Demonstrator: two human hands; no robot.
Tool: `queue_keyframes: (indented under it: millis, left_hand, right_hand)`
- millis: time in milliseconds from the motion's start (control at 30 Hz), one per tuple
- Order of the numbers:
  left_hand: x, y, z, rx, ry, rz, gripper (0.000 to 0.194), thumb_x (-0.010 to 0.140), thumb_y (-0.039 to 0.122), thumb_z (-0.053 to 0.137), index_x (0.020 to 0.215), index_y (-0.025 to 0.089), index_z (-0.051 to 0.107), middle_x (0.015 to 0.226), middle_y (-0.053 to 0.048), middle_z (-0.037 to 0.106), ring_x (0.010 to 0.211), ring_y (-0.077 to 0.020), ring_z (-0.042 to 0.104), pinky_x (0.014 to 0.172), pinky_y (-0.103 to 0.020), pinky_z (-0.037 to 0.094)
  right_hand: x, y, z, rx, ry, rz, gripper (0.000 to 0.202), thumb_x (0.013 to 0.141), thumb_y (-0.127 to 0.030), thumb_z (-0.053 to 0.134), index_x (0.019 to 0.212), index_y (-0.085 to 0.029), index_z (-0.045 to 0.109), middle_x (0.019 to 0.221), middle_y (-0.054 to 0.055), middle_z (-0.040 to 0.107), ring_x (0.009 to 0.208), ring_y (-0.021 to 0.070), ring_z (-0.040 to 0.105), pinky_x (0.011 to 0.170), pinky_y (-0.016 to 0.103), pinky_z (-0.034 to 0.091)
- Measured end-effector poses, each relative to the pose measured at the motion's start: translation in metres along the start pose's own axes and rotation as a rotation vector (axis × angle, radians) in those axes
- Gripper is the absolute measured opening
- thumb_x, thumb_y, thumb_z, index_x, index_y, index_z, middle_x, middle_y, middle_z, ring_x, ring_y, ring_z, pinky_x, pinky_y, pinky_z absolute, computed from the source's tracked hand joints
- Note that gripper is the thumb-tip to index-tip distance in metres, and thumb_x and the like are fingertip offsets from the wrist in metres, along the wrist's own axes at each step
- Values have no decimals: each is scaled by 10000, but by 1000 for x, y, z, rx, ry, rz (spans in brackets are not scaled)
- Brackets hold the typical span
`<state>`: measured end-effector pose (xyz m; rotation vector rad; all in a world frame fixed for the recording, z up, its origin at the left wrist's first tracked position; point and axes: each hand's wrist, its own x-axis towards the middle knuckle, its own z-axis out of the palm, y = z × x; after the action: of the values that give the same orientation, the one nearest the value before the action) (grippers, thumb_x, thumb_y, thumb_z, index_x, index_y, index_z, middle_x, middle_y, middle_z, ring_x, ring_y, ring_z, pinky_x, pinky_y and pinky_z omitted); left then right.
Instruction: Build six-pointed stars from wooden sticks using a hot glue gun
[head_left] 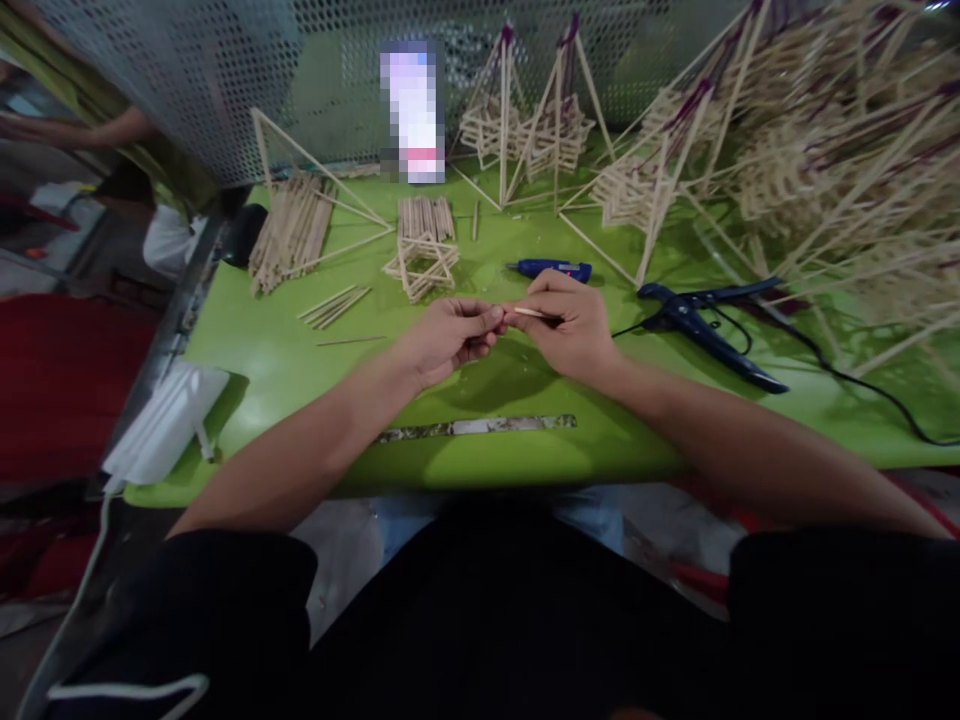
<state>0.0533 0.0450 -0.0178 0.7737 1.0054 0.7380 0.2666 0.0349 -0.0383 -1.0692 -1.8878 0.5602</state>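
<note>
Over the green table, my left hand (459, 338) and my right hand (566, 325) meet at the fingertips. A short thin wooden stick (529, 312) is pinched in my right hand. My left thumb and forefinger are pressed together at the stick's left end; whether anything else sits between them is hidden. Just beyond my right hand lies a blue pen-shaped tool (551, 269). Behind my hands a small star-shaped stick frame (422, 266) rests against a bundle of short sticks (425, 217). Several loose sticks (335, 306) lie left of it.
Blue-handled pliers or a glue gun (701, 318) with a black cable lie at right. Stick frames (840, 180) crowd the right side. A long-stick bundle (292, 232) stands at left, near a white power strip (166, 425). A metal strip (480, 427) lies near the front edge.
</note>
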Motion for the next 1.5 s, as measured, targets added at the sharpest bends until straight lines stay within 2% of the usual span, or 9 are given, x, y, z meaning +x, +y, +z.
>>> queue_keyframes:
  millis: [200, 400, 533, 667, 800, 1033, 1200, 1333, 1500]
  left_hand:
    - [-2, 8, -9, -60, 64, 51, 283, 1093, 174, 826, 815, 144, 789, 732, 6, 700, 559, -34, 591, 520, -130, 489]
    - [1, 15, -22, -31, 155, 131, 266, 1088, 138, 806, 824, 148, 777, 745, 12, 696, 609, -43, 613, 575, -143, 527]
    - [5, 11, -26, 15, 121, 177, 225, 1078, 138, 820, 856, 159, 790, 773, 7, 720, 644, -60, 645, 617, -166, 554]
    - [6, 10, -27, 81, 149, 155, 245, 1067, 143, 838, 834, 167, 766, 767, 4, 707, 638, -73, 629, 638, -201, 558]
    - [5, 9, -26, 113, 152, 119, 248, 1098, 148, 791, 852, 170, 771, 774, -3, 701, 640, -80, 617, 627, -206, 539]
    - [-5, -7, -5, 118, 76, 86, 298, 1098, 159, 812, 807, 161, 749, 686, 13, 655, 566, -65, 569, 577, -184, 471]
    - [-8, -12, 0, -6, 59, 82, 270, 1074, 127, 827, 818, 147, 745, 714, 16, 685, 574, -54, 603, 594, -164, 511]
    - [-8, -11, -7, 67, -27, 70, 230, 1005, 150, 921, 846, 138, 755, 728, 14, 702, 586, -56, 635, 601, -154, 537]
    - [-8, -9, -5, 241, -181, 182, 225, 1063, 103, 801, 857, 150, 722, 696, 31, 648, 567, -66, 612, 538, -156, 484]
  right_hand:
    - [1, -2, 1, -50, -117, 75, 298, 1070, -343, 673, 1247, -224, 882, 1045, 83, 762, 816, 219, 635, 761, 386, 539]
    - [0, -4, 1, -521, -458, 93, 289, 1045, -224, 628, 1139, -157, 893, 1091, 138, 822, 1007, 295, 747, 865, 403, 527]
    - [1, -16, 7, -677, -514, 143, 330, 1096, -206, 548, 1138, -161, 872, 1161, 151, 828, 1002, 301, 750, 781, 402, 464]
    - [3, -17, 12, -684, -515, 138, 297, 1074, -157, 541, 1161, -138, 824, 1231, 196, 815, 903, 291, 720, 715, 410, 403]
    - [5, -10, 9, -602, -484, 129, 222, 1069, -161, 558, 1159, -162, 761, 1167, 161, 809, 916, 266, 706, 778, 389, 478]
    - [-2, -15, 3, -200, -112, 41, 164, 1106, -302, 566, 1062, -244, 713, 1096, 124, 758, 948, 262, 673, 837, 405, 533]
    - [-3, -18, 1, -101, -90, -25, 201, 1077, -320, 610, 1036, -223, 782, 1028, 103, 751, 850, 228, 641, 766, 391, 494]
    - [4, -16, -8, 46, -127, 34, 223, 1034, -379, 736, 885, -218, 778, 880, 48, 709, 765, 186, 599, 707, 369, 446]
    - [14, -10, -21, 189, -207, 155, 478, 850, -625, 980, 784, -221, 732, 672, -26, 583, 621, 135, 445, 589, 338, 339]
